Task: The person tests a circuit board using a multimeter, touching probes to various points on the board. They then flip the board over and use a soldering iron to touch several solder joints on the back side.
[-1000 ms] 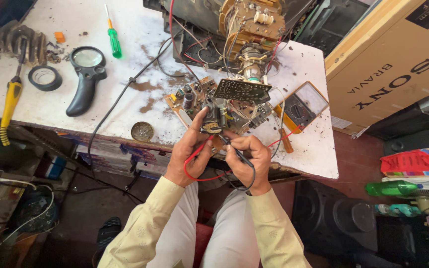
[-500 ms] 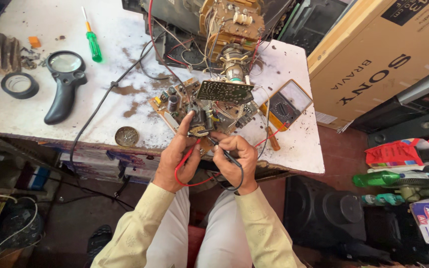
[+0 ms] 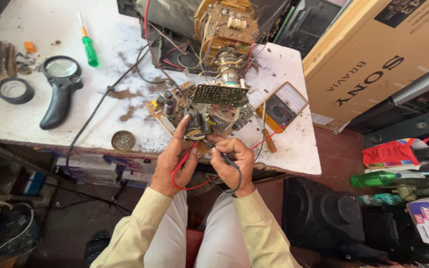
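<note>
A: What's the setting?

B: A cluttered repair bench, white top (image 3: 35, 124) stained and scuffed, floor crowded with boxes and bottles at 3 o'clock.

A: Nearest in?

B: The two hands at the bench's front edge. The left hand (image 3: 172, 161) grasps a red probe (image 3: 190, 149), its lead looping under the palm. The right hand (image 3: 234, 161) is closed pen-style on a black probe (image 3: 219, 153), tip angled toward 10 o'clock, likely for fine aim.

A: On what?

B: A circuit board (image 3: 199, 111) just past the fingers, tilted up, seemingly so its parts face the person.

A: Farther?

B: A meter (image 3: 284, 101) at 2 o'clock, dial up, within glance. A round tin (image 3: 123, 140) at 9, then a magnifier (image 3: 60, 89), tape roll (image 3: 15, 90), a green screwdriver (image 3: 89, 49) at 11. An opened chassis (image 3: 224, 25) sits at 12, wired to the board.
</note>
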